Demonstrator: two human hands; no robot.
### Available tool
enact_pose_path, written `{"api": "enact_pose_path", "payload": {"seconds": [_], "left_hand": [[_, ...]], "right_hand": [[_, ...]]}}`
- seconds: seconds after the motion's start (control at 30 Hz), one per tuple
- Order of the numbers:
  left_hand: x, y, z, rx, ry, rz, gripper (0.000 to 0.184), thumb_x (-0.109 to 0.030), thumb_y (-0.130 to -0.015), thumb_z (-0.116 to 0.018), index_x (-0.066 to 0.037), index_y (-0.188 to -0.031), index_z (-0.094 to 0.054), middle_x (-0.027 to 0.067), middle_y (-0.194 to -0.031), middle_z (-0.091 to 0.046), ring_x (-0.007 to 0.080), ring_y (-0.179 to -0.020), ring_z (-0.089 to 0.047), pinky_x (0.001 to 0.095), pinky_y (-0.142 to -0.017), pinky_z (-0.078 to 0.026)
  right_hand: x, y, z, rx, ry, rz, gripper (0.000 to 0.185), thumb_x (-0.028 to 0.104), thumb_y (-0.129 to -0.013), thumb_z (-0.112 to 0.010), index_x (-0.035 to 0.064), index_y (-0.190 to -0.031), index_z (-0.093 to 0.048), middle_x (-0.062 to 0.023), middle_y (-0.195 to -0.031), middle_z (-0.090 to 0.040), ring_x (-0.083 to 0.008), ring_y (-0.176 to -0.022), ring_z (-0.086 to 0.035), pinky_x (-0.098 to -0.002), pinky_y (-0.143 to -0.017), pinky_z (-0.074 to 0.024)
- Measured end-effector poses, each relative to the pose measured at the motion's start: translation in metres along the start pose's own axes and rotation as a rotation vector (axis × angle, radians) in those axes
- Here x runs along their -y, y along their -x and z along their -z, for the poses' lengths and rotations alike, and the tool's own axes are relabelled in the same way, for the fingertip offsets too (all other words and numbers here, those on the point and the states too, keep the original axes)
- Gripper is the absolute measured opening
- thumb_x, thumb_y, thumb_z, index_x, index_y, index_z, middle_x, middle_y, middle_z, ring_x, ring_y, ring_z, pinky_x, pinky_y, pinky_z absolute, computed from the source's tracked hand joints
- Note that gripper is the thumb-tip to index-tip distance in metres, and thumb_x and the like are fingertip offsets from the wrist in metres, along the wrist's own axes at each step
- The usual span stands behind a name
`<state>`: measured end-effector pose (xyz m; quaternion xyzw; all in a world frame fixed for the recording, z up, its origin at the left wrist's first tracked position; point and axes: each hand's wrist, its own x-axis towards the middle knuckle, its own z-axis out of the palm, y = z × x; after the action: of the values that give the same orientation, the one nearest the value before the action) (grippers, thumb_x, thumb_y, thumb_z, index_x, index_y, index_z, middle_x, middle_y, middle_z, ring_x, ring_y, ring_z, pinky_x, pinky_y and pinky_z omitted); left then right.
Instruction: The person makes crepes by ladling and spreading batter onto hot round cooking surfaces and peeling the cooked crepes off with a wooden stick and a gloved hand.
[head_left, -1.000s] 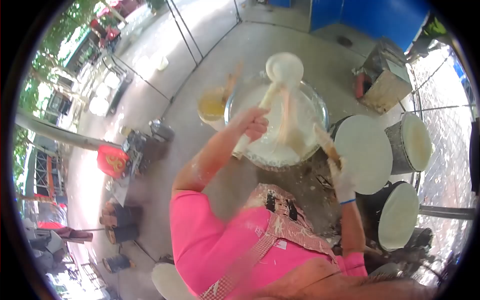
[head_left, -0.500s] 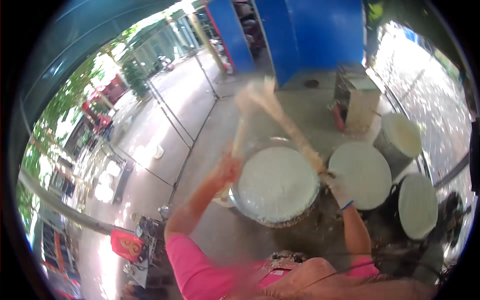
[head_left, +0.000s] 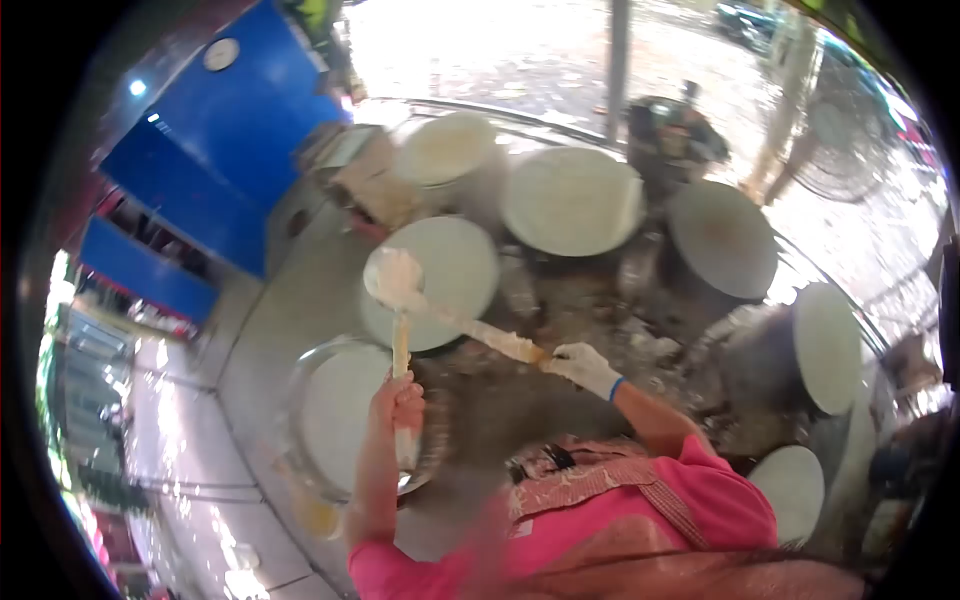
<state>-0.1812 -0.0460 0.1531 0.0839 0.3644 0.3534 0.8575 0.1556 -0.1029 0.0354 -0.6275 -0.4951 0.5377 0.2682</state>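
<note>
My left hand [head_left: 398,402] is closed round the pale handle of a ladle [head_left: 402,345]. The ladle's round bowl holds a pale pinkish mass [head_left: 397,278] and hangs above a round white-topped container [head_left: 452,300]. In a white glove, my right hand [head_left: 585,370] grips the near end of a long stick [head_left: 490,338], coated in pale paste. The stick's far end reaches the mass in the ladle. Below and left of my left hand lies a wide metal basin of white material [head_left: 340,415], partly hidden by my forearm.
More round white-topped containers [head_left: 572,202] curve round the back and right, one [head_left: 722,240] beside a metal rail. A box [head_left: 375,180] stands near blue panels [head_left: 215,130] at the back left. A small yellow container [head_left: 318,517] is beside the basin.
The view has turned right, and the basin now appears at the left. The ladle and stick have moved from over the basin to over a white-topped container. Both hands keep their holds.
</note>
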Motion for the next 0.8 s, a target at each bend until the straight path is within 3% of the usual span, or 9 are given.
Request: {"api": "enact_pose_path", "payload": {"seconds": [0.13, 0.2, 0.3, 0.37, 0.43, 0.5, 0.6, 0.7, 0.8], "left_hand": [[0.105, -0.131, -0.031, 0.215, 0.513, 0.589, 0.030, -0.012, -0.095, -0.040, 0.006, -0.120, -0.043, -0.0001, -0.059, -0.037, 0.0076, -0.045, -0.039, 0.0215, -0.036, -0.037], [0.158, -0.183, -0.075, 0.217, 0.583, 0.790, 0.036, -0.013, -0.096, -0.040, 0.012, -0.121, -0.039, 0.0004, -0.059, -0.038, 0.0086, -0.043, -0.038, 0.0222, -0.036, -0.039], [0.233, -0.242, -0.171, 0.283, 0.528, 0.938, 0.036, -0.014, -0.096, -0.040, 0.010, -0.123, -0.040, 0.0001, -0.059, -0.037, 0.0079, -0.041, -0.036, 0.0220, -0.035, -0.038], [0.260, -0.289, -0.225, 0.443, 0.272, 1.026, 0.016, -0.012, -0.095, -0.045, 0.001, -0.104, -0.049, -0.0004, -0.062, -0.037, 0.0067, -0.042, -0.036, 0.0210, -0.033, -0.034], [0.275, -0.308, -0.289, 0.538, -0.347, 0.709, 0.017, -0.014, -0.094, -0.048, -0.010, -0.111, -0.048, -0.0029, -0.059, -0.036, 0.0050, -0.039, -0.033, 0.0190, -0.031, -0.029], [0.296, -0.340, -0.343, 0.542, -0.721, 0.540, 0.022, -0.015, -0.093, -0.051, -0.018, -0.114, -0.044, -0.0048, -0.056, -0.035, 0.0046, -0.039, -0.033, 0.0184, -0.032, -0.026], [0.334, -0.405, -0.384, 0.491, -1.033, 0.378, 0.036, -0.014, -0.089, -0.053, -0.021, -0.121, -0.038, -0.0020, -0.055, -0.036, 0.0081, -0.039, -0.035, 0.0220, -0.032, -0.028], [0.394, -0.472, -0.380, 0.444, -1.117, 0.235, 0.062, -0.009, -0.084, -0.054, -0.022, -0.139, -0.027, 0.0018, -0.056, -0.040, 0.0124, -0.038, -0.040, 0.0275, -0.033, -0.034], [0.408, -0.514, -0.377, 0.436, -1.497, -0.163, 0.074, -0.006, -0.081, -0.052, -0.024, -0.145, -0.020, 0.0088, -0.061, -0.050, 0.0221, -0.044, -0.051, 0.0385, -0.041, -0.045]], "right_hand": [[-0.151, 0.110, 0.075, -0.271, 0.405, -0.111, 0.043, 0.050, -0.078, -0.063, 0.0084, -0.091, -0.067, -0.0158, -0.080, -0.065, -0.0296, -0.077, -0.064, -0.0402, -0.066, -0.0473], [-0.159, 0.198, 0.112, -0.413, 0.198, -0.421, 0.041, 0.048, -0.078, -0.061, 0.0104, -0.092, -0.068, -0.0148, -0.086, -0.066, -0.0318, -0.084, -0.063, -0.0410, -0.073, -0.0474], [-0.241, 0.279, 0.153, -0.747, 0.436, -0.458, 0.034, 0.042, -0.078, -0.061, 0.0120, -0.091, -0.068, -0.0139, -0.087, -0.067, -0.0323, -0.084, -0.064, -0.0416, -0.074, -0.0495], [-0.251, 0.305, 0.181, -1.026, 0.494, -0.563, 0.033, 0.040, -0.077, -0.064, 0.0086, -0.087, -0.068, -0.0180, -0.076, -0.065, -0.0355, -0.075, -0.064, -0.0425, -0.067, -0.0498], [-0.229, 0.308, 0.221, -1.172, 0.270, -0.756, 0.033, 0.036, -0.081, -0.063, 0.0077, -0.095, -0.068, -0.0212, -0.088, -0.065, -0.0358, -0.082, -0.064, -0.0412, -0.070, -0.0498], [-0.215, 0.299, 0.243, -1.403, 0.149, -0.574, 0.039, 0.035, -0.084, -0.059, 0.0116, -0.115, -0.062, -0.0192, -0.085, -0.066, -0.0364, -0.078, -0.063, -0.0425, -0.069, -0.0495], [-0.199, 0.264, 0.280, -1.426, 0.383, -0.128, 0.042, 0.031, -0.085, -0.059, 0.0163, -0.124, -0.056, -0.0181, -0.083, -0.065, -0.0359, -0.077, -0.063, -0.0429, -0.068, -0.0488], [-0.208, 0.192, 0.309, -1.238, 0.487, -0.409, 0.030, 0.035, -0.088, -0.052, 0.0188, -0.111, -0.064, -0.0168, -0.078, -0.063, -0.0353, -0.078, -0.062, -0.0471, -0.070, -0.0472], [-0.211, 0.174, 0.320, -1.243, 0.293, -0.539, 0.031, 0.035, -0.085, -0.054, 0.0164, -0.107, -0.066, -0.0198, -0.084, -0.064, -0.0364, -0.082, -0.062, -0.0454, -0.073, -0.0483]]}}
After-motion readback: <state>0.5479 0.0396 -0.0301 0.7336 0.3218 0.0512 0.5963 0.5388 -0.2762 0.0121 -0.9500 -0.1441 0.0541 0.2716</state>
